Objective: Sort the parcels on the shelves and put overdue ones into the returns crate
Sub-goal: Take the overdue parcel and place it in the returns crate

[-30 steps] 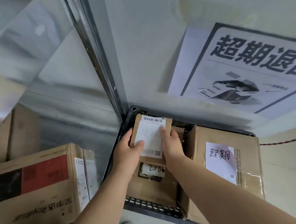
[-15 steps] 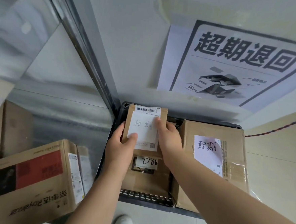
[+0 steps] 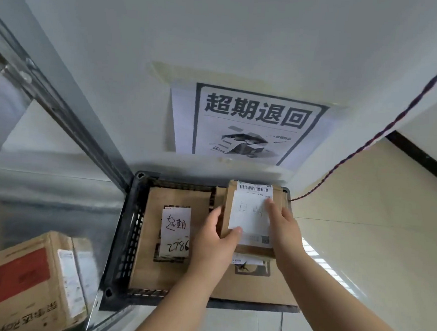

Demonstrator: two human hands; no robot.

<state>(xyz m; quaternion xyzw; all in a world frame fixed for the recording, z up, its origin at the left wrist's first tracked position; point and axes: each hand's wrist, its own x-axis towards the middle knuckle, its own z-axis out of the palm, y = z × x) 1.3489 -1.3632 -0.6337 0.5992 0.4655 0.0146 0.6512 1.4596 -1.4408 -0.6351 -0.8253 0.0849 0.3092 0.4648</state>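
Note:
A small brown parcel [image 3: 250,214] with a white label sits between both my hands, over the right half of the black returns crate [image 3: 125,239]. My left hand [image 3: 213,245] grips its left edge and lower corner; my right hand [image 3: 284,230] grips its right side, fingers across the label. Underneath it lies a larger brown box [image 3: 253,284], mostly hidden. A second brown box [image 3: 178,240] with a handwritten white note marked 2786 fills the crate's left half.
A printed sign [image 3: 251,126] with large black characters is taped to the white wall above the crate. A metal shelf upright [image 3: 69,108] runs diagonally at left. A cardboard box [image 3: 22,286] with a red panel stands on the lower left shelf. A twisted cord [image 3: 385,125] crosses the right.
Both hands have carried the small parcel from the crate's left half to its right half. The box marked 2786 is now uncovered. The camera view has shifted right and pulled back.

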